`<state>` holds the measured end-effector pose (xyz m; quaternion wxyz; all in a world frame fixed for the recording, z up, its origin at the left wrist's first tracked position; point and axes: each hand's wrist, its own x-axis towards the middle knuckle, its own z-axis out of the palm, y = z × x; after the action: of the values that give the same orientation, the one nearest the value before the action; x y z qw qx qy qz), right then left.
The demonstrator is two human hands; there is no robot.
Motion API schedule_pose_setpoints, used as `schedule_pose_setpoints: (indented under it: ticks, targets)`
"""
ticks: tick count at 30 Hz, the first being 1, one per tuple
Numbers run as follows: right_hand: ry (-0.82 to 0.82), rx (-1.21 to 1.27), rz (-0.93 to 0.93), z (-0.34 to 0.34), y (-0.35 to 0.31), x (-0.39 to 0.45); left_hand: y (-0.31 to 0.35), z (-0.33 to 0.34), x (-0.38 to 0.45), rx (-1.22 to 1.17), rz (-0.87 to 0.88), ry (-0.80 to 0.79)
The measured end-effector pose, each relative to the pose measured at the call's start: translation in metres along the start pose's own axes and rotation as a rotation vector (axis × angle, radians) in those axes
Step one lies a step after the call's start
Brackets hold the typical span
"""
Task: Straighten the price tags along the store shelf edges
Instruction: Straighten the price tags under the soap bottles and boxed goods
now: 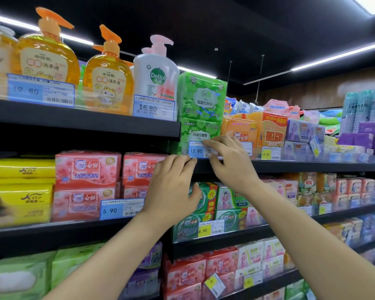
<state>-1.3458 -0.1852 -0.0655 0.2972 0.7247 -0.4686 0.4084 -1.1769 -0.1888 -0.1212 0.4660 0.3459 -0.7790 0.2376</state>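
Near the middle of the frame, the blue 12.80 price tag [198, 150] sits on the shelf edge [290, 166] below green soap packs [200, 113], its left corner pinched by the left hand [171, 187] and its right end by the right hand [230, 161].

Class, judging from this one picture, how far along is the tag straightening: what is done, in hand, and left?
Done: the 16.80 tag and the 5.90 tag sit level. In hand: both the left hand and the right hand work the 12.80 tag. Left: a yellow tag low down hangs tilted.
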Motion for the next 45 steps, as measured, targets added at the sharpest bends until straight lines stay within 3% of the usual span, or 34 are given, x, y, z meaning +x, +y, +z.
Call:
schedule_pose_setpoints:
  ticks: [8, 15, 22, 31, 38, 45]
  targets:
    - [0.004, 0.054, -0.017, -0.015, 0.022, -0.009, -0.002, -0.004, -0.001, 0.049, 0.02, -0.014]
    - [0.028, 0.009, -0.016, -0.02, 0.1, -0.048, 0.019, 0.009, 0.006, 0.145, -0.038, 0.086]
    - [0.04, 0.051, -0.144, -0.018, 0.157, -0.073, 0.069, 0.05, 0.035, 0.198, -0.068, 0.089]
    - [0.111, 0.175, -0.168, -0.004, 0.165, -0.076, 0.089, 0.07, 0.048, 0.256, -0.222, 0.204]
    - [0.168, 0.178, -0.103, 0.0, 0.155, -0.08, 0.089, 0.076, 0.046, 0.232, -0.235, 0.228]
    - [0.103, 0.189, -0.069, -0.019, 0.15, -0.057, 0.09, 0.075, 0.045, 0.182, -0.225, 0.241]
